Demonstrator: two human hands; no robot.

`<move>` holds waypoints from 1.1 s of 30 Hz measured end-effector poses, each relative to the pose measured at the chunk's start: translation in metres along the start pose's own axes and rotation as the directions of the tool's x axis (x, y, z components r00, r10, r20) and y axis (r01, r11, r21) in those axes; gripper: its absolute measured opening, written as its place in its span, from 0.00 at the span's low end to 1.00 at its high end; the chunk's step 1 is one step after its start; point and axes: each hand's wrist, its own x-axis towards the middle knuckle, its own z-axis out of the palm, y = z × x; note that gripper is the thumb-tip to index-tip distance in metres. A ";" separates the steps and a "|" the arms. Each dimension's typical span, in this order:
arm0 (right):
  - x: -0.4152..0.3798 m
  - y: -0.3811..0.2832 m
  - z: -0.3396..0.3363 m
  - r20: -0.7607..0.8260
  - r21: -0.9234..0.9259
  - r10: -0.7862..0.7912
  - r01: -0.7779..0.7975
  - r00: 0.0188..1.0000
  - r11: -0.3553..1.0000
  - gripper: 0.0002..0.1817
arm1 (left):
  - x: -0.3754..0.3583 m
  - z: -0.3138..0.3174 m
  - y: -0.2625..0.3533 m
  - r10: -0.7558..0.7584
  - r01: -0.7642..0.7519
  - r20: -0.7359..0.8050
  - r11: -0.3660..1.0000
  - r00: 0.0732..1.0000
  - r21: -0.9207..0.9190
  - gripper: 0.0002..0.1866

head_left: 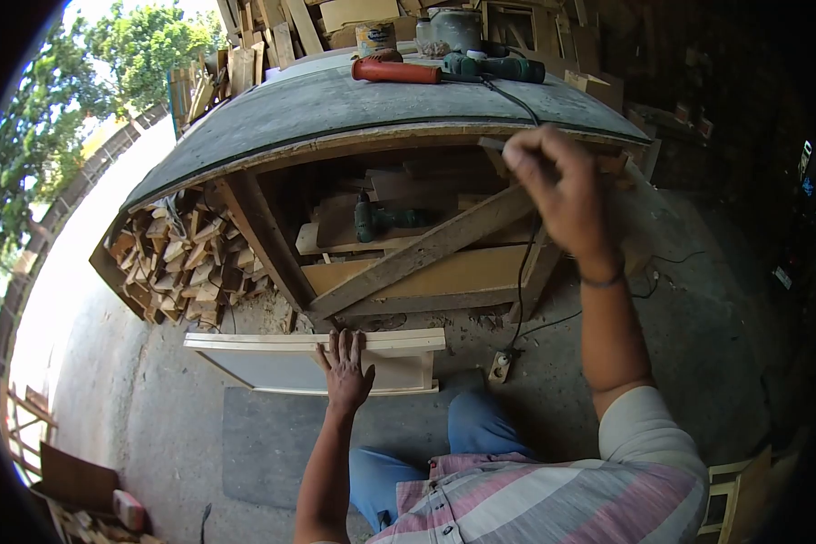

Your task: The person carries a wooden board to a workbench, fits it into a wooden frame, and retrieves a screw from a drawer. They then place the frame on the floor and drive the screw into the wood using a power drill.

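A pale wooden frame (245, 342) with a grey panel inside stands on its long side on the floor, in front of the workbench. Across its top rail lies my left hand (344, 370), fingers spread flat. My right hand (558, 181) is raised by the bench's front edge, its fingers curled together. A small flat greyish piece (491, 143) shows right by those fingertips; I cannot tell whether the hand holds it.
On the workbench (335, 104) lie an orange-and-green power tool (399, 71), cans and a jar. Below are a green cordless drill (367, 218), a diagonal brace (426, 252) and stacked wood offcuts (186, 258). A power socket (500, 365) and cord lie on the floor beside a dark mat (272, 449).
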 end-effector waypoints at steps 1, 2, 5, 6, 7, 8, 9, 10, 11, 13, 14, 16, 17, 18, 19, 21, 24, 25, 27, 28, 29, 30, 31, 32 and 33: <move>0.023 0.017 -0.012 0.002 -0.112 0.027 -0.027 1.000 0.993 0.07 | 0.000 -0.001 0.000 0.002 -0.002 -0.002 1.000 1.000 -0.006 0.42; 0.044 0.035 -0.024 0.000 -0.222 0.054 -0.053 0.999 0.974 0.08 | 0.001 -0.003 0.001 0.003 -0.003 -0.003 1.000 1.000 -0.010 0.42; 0.088 0.132 -0.031 0.039 -0.438 0.197 -0.161 0.980 0.885 0.10 | -0.001 -0.005 0.002 -0.027 0.027 0.023 1.000 0.999 -0.008 0.42; 0.092 0.160 -0.032 0.089 -0.493 0.261 -0.185 0.961 0.850 0.11 | -0.002 -0.005 0.002 -0.030 0.030 0.021 1.000 0.999 -0.009 0.42; 0.090 0.176 -0.031 0.090 -0.493 0.256 -0.180 0.962 0.851 0.11 | -0.003 -0.005 0.002 -0.032 0.033 0.025 0.999 0.999 -0.012 0.42; 0.091 0.182 -0.030 0.161 -0.521 0.313 -0.188 0.936 0.832 0.11 | -0.002 -0.006 0.003 -0.034 0.034 0.028 0.999 0.999 -0.015 0.42; 0.091 0.189 -0.030 0.228 -0.550 0.371 -0.195 0.900 0.812 0.11 | -0.002 -0.006 0.003 -0.034 0.035 0.023 0.999 0.999 -0.018 0.42; 0.091 0.196 -0.030 0.228 -0.551 0.369 -0.193 0.901 0.812 0.11 | -0.003 -0.007 0.004 -0.035 0.035 0.026 0.999 0.999 -0.016 0.42; 0.091 0.197 -0.030 0.234 -0.547 0.386 -0.207 0.892 0.811 0.11 | -0.003 -0.008 0.004 -0.035 0.035 0.030 0.999 0.999 -0.015 0.42; 0.090 0.200 -0.031 0.237 -0.545 0.405 -0.224 0.883 0.808 0.10 | -0.003 -0.005 0.003 -0.033 0.033 0.029 0.999 0.999 -0.019 0.42; 0.090 0.200 -0.032 0.245 -0.528 0.394 -0.219 0.886 0.820 0.11 | -0.003 -0.005 0.003 -0.034 0.034 0.028 0.999 0.999 -0.023 0.42; 0.092 0.200 -0.034 0.254 -0.512 0.383 -0.212 0.888 0.833 0.11 | -0.003 -0.004 0.003 -0.030 0.030 0.022 0.999 0.999 -0.024 0.42; 0.095 0.196 -0.035 0.251 -0.535 0.431 -0.247 0.867 0.808 0.13 | -0.004 -0.004 0.002 -0.027 0.028 0.017 0.999 0.999 -0.024 0.41; 0.096 0.194 -0.035 0.249 -0.556 0.477 -0.279 0.843 0.783 0.14 | -0.004 -0.003 0.002 -0.031 0.031 0.020 0.999 0.999 -0.025 0.41; 0.096 0.195 -0.034 0.256 -0.555 0.478 -0.277 0.841 0.785 0.14 | -0.004 -0.003 0.002 -0.025 0.026 0.014 0.999 1.000 -0.020 0.41; 0.099 0.196 -0.031 0.209 -0.558 0.441 -0.264 0.873 0.787 0.15 | -0.005 -0.003 0.001 -0.031 0.031 0.006 0.999 1.000 -0.015 0.41; 0.105 0.183 -0.023 0.172 -0.534 0.368 -0.227 0.914 0.815 0.15 | -0.006 -0.005 0.002 -0.032 0.033 0.014 0.999 0.999 -0.015 0.41; 0.109 0.176 -0.020 0.175 -0.531 0.362 -0.222 0.916 0.818 0.15 | -0.007 -0.005 0.001 -0.031 0.031 0.023 0.999 0.999 -0.016 0.41; 0.123 0.158 -0.007 0.209 -0.465 0.234 -0.114 0.950 0.878 0.15 | -0.008 -0.006 0.001 -0.035 0.035 0.028 0.999 0.999 -0.017 0.41; 0.131 0.150 0.000 0.210 -0.461 0.230 -0.111 0.950 0.880 0.15 | -0.009 -0.006 0.001 -0.029 0.030 0.030 0.999 0.999 -0.017 0.41; 0.140 0.142 0.009 0.240 -0.450 0.171 -0.047 0.956 0.892 0.16 | -0.009 -0.007 0.001 -0.024 0.025 0.032 1.000 0.999 -0.019 0.40; 0.148 0.134 0.019 0.269 -0.436 0.113 0.016 0.956 0.900 0.16 | -0.009 -0.006 0.001 -0.031 0.031 0.032 0.999 0.999 -0.020 0.40; 0.159 0.127 0.029 0.314 -0.462 0.122 0.039 0.942 0.886 0.16 | -0.009 -0.005 0.000 -0.019 0.019 0.012 1.000 1.000 -0.025 0.41; 0.167 0.121 0.039 0.320 -0.457 0.118 0.044 0.940 0.889 0.16 | -0.009 -0.004 0.000 -0.008 0.007 -0.010 1.000 1.000 -0.030 0.41; 0.175 0.116 0.049 0.334 -0.471 0.070 0.102 0.940 0.876 0.17 | -0.009 -0.003 -0.001 -0.016 0.015 -0.006 0.999 1.000 -0.033 0.41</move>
